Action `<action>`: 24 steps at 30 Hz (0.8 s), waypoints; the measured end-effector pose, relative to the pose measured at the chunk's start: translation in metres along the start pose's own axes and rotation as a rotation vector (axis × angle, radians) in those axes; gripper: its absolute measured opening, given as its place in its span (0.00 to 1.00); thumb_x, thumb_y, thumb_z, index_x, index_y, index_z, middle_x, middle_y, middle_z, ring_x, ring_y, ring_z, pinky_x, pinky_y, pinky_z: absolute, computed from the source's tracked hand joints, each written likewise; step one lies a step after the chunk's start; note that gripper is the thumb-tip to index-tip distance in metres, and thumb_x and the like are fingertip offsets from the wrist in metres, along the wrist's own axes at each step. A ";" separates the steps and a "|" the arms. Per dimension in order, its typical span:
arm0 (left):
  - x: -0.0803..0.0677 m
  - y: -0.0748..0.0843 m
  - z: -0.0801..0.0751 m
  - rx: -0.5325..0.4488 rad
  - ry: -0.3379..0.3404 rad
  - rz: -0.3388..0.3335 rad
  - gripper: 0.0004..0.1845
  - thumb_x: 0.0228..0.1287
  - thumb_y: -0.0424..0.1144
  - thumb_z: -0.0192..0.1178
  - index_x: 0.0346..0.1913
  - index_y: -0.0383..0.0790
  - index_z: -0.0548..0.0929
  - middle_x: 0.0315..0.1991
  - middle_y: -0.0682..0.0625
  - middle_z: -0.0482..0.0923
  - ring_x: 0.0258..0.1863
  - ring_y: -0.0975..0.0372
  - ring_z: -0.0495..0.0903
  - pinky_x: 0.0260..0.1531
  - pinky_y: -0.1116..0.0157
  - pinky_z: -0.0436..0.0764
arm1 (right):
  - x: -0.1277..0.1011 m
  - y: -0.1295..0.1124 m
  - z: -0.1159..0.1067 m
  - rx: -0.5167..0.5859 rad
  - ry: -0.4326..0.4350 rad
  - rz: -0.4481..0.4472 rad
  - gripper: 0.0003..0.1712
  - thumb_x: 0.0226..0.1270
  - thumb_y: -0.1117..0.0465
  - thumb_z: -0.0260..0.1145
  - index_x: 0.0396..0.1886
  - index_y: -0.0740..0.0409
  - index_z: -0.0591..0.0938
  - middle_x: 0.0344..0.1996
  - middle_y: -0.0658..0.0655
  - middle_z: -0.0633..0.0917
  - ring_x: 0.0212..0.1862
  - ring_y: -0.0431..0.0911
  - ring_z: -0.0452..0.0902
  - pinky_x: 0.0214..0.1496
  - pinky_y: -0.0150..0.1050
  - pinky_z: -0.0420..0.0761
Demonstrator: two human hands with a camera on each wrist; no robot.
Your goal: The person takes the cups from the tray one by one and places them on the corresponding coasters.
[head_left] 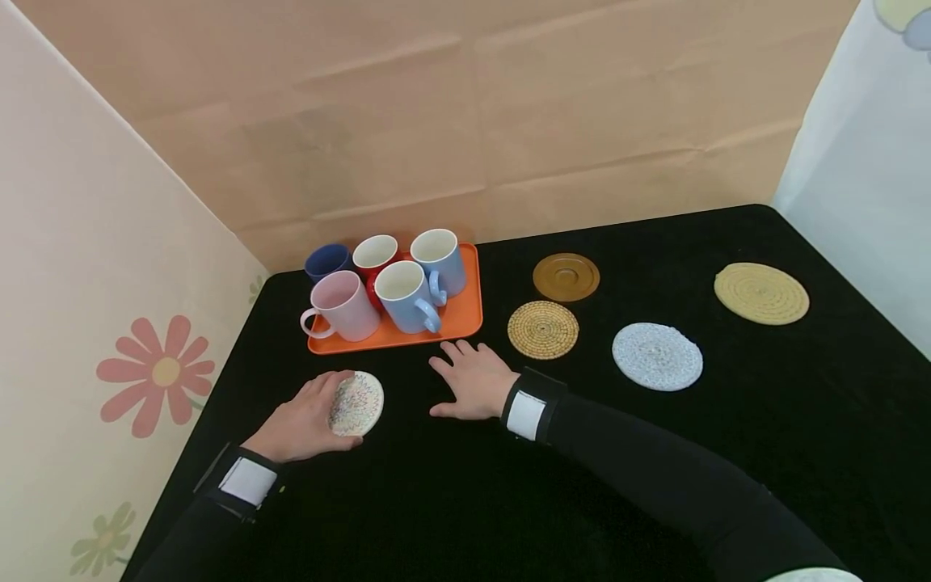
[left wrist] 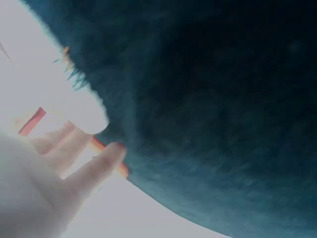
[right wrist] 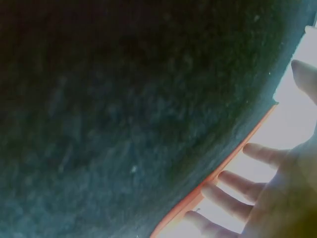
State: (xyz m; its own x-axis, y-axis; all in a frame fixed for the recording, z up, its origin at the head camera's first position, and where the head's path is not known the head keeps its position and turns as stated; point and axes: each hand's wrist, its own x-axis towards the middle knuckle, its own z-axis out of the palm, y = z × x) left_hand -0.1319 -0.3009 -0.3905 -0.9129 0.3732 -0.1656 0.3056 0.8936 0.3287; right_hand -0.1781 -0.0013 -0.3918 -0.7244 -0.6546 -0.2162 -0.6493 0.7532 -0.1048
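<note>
Holding small white speckled coaster [head_left: 356, 402], left hand [head_left: 305, 420] curls fingers round its edge, low over black table [head_left: 800, 420], just in front of orange tray [head_left: 465, 319]. Right hand [head_left: 476, 380] lies flat on table, fingers spread, holding nothing, near tray's front edge. Five mugs [head_left: 407, 295] on tray. Four more coasters off to right: brown one [head_left: 566, 276], woven tan one [head_left: 542, 329], pale blue one [head_left: 657, 356], yellow one [head_left: 760, 293].

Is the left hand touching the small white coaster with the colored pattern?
Touching. The head view shows the left hand holding the white coaster, its fingers curled around the edge.
</note>
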 end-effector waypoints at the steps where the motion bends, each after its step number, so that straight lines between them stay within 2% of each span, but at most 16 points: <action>1: 0.001 0.001 -0.002 0.008 -0.010 -0.002 0.53 0.45 0.60 0.73 0.70 0.43 0.58 0.65 0.38 0.62 0.54 0.47 0.67 0.44 0.45 0.79 | 0.000 0.002 0.000 0.009 0.004 -0.008 0.47 0.64 0.27 0.53 0.74 0.48 0.63 0.73 0.60 0.60 0.71 0.55 0.57 0.66 0.54 0.64; 6: 0.012 0.009 -0.015 0.055 -0.053 0.020 0.54 0.45 0.64 0.71 0.71 0.42 0.60 0.67 0.35 0.61 0.57 0.43 0.66 0.44 0.43 0.78 | -0.007 0.017 -0.006 0.068 -0.006 -0.061 0.45 0.65 0.29 0.54 0.75 0.48 0.62 0.72 0.59 0.61 0.69 0.53 0.61 0.64 0.51 0.68; 12: 0.033 0.032 -0.027 0.066 -0.096 0.078 0.52 0.47 0.66 0.68 0.71 0.42 0.62 0.69 0.36 0.60 0.59 0.44 0.67 0.51 0.41 0.74 | -0.029 0.042 -0.017 0.132 -0.017 -0.097 0.44 0.64 0.33 0.59 0.74 0.49 0.62 0.70 0.60 0.64 0.66 0.53 0.65 0.61 0.50 0.71; 19: 0.060 0.069 -0.022 0.096 -0.161 0.239 0.51 0.48 0.63 0.70 0.72 0.43 0.63 0.71 0.38 0.59 0.66 0.45 0.64 0.60 0.45 0.68 | -0.060 0.076 -0.017 0.121 0.016 -0.097 0.44 0.64 0.34 0.60 0.72 0.52 0.64 0.69 0.64 0.66 0.66 0.57 0.65 0.64 0.55 0.66; 24: 0.080 0.095 -0.014 0.114 -0.167 0.291 0.49 0.51 0.64 0.68 0.73 0.47 0.62 0.72 0.42 0.58 0.68 0.49 0.63 0.61 0.49 0.67 | -0.078 0.100 -0.015 0.107 0.060 -0.040 0.45 0.64 0.33 0.60 0.72 0.56 0.65 0.67 0.66 0.67 0.65 0.59 0.66 0.62 0.58 0.68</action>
State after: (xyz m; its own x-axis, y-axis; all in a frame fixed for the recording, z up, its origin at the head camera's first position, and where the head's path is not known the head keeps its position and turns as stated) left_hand -0.1799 -0.1893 -0.3593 -0.7290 0.6436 -0.2331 0.5835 0.7623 0.2799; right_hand -0.1902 0.1243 -0.3712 -0.7131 -0.6844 -0.1518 -0.6517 0.7270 -0.2163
